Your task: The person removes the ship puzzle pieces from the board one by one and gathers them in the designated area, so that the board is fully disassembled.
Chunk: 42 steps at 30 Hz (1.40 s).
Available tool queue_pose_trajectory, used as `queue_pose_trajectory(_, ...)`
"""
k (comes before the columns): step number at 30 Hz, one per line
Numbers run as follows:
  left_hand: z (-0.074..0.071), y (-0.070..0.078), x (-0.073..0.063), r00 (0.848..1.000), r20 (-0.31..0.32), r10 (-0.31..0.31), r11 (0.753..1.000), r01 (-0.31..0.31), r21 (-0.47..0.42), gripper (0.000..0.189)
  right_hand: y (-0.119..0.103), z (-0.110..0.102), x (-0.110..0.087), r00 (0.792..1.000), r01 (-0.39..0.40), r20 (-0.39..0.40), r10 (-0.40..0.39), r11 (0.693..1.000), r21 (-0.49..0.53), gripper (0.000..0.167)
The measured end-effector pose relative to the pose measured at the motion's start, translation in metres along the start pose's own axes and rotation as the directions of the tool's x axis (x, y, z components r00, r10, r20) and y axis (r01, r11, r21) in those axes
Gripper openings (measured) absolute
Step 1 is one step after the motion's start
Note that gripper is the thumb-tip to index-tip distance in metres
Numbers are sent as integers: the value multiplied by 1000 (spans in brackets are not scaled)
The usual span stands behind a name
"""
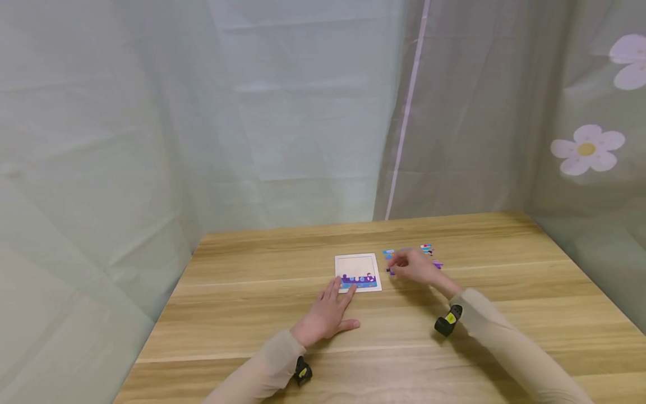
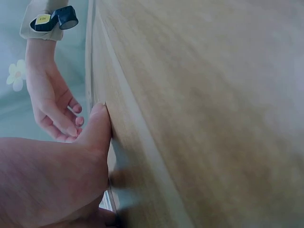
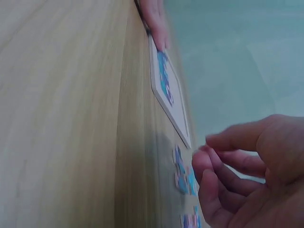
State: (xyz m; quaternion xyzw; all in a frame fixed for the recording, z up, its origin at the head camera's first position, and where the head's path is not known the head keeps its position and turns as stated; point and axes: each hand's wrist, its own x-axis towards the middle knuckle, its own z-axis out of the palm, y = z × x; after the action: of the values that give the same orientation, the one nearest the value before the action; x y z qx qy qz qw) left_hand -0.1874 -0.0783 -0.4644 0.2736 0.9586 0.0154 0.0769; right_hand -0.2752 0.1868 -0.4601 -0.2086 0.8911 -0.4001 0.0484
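A white-framed jigsaw puzzle tray point(image 1: 380, 278) lies flat on the table, with purple and blue pieces point(image 1: 359, 283) fitted along its near side. My left hand point(image 1: 327, 315) is spread out, fingertips resting on the tray's near left part and the thumb out on the wood. Right of the tray, my right hand point(image 1: 416, 267) hovers over loose puzzle pieces point(image 1: 428, 248). In the right wrist view, the right hand point(image 3: 251, 175) has loosely bent fingers, thumb and fingertips close together, with no piece visible between them. Some loose pieces point(image 3: 180, 178) lie just below it; others are hidden by the hand.
The wooden table point(image 1: 242, 292) carries the tray and loose pieces near its far half. Pale curtains point(image 1: 303, 112) hang behind the far edge and at both sides. Each wrist wears a small black camera point(image 1: 448, 321) on a strap.
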Motion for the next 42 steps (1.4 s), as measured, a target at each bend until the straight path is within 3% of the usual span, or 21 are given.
queue_pose_trajectory(6,-2,1,0,999,26,-24,1000,24,-6,81,-10,13,8,995,67,76,-62,995,-67,14)
queue_pose_trajectory(12,-2,1,-1,999,39,-30,1000,29,9,81,-15,26,13,989,95,119,-90,995,-38,25)
queue_pose_trajectory(21,-2,1,-3,998,48,-39,999,38,32,81,-22,37,20,993,-14,119,25,996,-87,32)
queue_pose_trajectory(29,-2,2,-2,998,43,-43,998,41,52,80,-27,36,22,988,10,153,6,995,-98,34)
queue_pose_trajectory(42,-5,3,-3,1000,7,-26,999,26,32,81,-27,35,21,990,0,141,11,997,-80,34)
